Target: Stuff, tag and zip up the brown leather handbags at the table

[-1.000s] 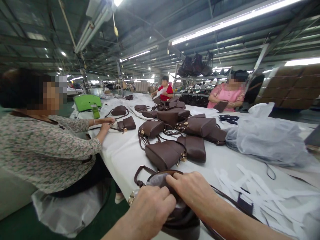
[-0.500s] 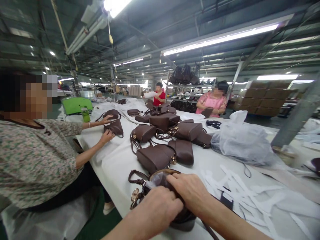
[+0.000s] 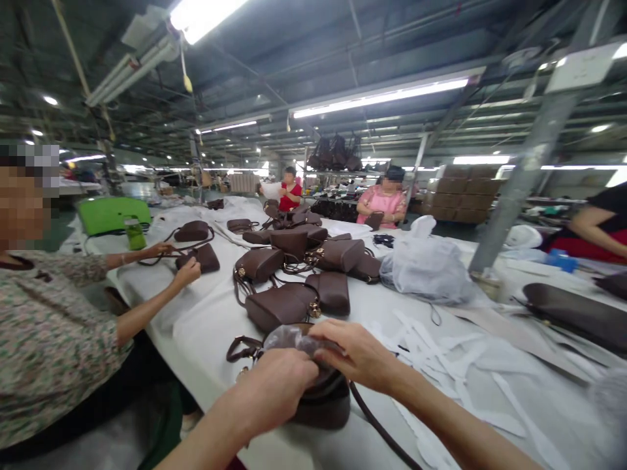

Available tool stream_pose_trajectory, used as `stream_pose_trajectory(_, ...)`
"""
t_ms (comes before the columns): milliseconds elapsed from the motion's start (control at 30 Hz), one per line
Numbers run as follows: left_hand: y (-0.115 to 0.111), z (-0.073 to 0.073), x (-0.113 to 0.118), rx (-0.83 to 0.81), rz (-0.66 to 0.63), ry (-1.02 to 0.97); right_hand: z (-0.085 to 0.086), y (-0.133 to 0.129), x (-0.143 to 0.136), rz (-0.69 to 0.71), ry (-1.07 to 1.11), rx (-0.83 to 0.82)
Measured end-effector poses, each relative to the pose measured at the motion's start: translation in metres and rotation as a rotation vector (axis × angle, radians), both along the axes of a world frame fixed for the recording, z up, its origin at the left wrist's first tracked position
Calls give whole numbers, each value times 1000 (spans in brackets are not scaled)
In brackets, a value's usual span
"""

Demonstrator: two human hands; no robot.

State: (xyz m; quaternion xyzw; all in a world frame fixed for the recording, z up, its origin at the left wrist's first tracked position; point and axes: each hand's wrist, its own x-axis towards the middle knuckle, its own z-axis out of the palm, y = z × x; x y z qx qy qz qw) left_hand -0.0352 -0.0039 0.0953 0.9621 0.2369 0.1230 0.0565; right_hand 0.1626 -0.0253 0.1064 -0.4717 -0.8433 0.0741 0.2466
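A dark brown bag [image 3: 323, 406] stands on the white-covered table near its front edge, its top open with clear plastic [image 3: 287, 338] bulging out. My left hand [image 3: 281, 385] is closed at the bag's mouth; what its fingers grip is hidden. From the right, my right hand [image 3: 350, 352] is bent over the rim with thumb and fingers around the bag's edge and the plastic. The strap [image 3: 379, 427] runs down to the right. Just behind, a brown bag [image 3: 279, 305] with a gold charm lies on its side.
Several brown bags [image 3: 290, 247] are heaped mid-table. A person at the left handles a small bag [image 3: 200, 258]. White strips [image 3: 455, 365] and a translucent plastic bag [image 3: 426, 267] lie right, by a metal post [image 3: 522, 156].
The view has turned right. More clear plastic shows at the bag's mouth, and my right thumb now shows beside it. The person at the left has shifted the small bag.
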Motion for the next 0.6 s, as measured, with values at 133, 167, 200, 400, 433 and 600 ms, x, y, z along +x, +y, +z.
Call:
stream_pose_trajectory(133,6,23,-31,-78,247,-317,8,-4,28,-191,251,3)
stream_pose_trajectory(167,10,22,-38,-104,362,-337,7,-4,31,-200,248,-10)
stream_pose_trajectory(200,15,17,-45,-158,471,-322,4,-5,32,-166,220,-29)
stream_pose_trajectory(400,54,-56,-68,-970,695,-235,-17,8,28,-73,297,-151)
stream_pose_trajectory(433,59,-65,-69,-992,703,-278,-20,12,29,-101,341,-176)
stream_pose_trajectory(600,74,-80,-64,-964,800,-530,-20,21,21,78,330,-352)
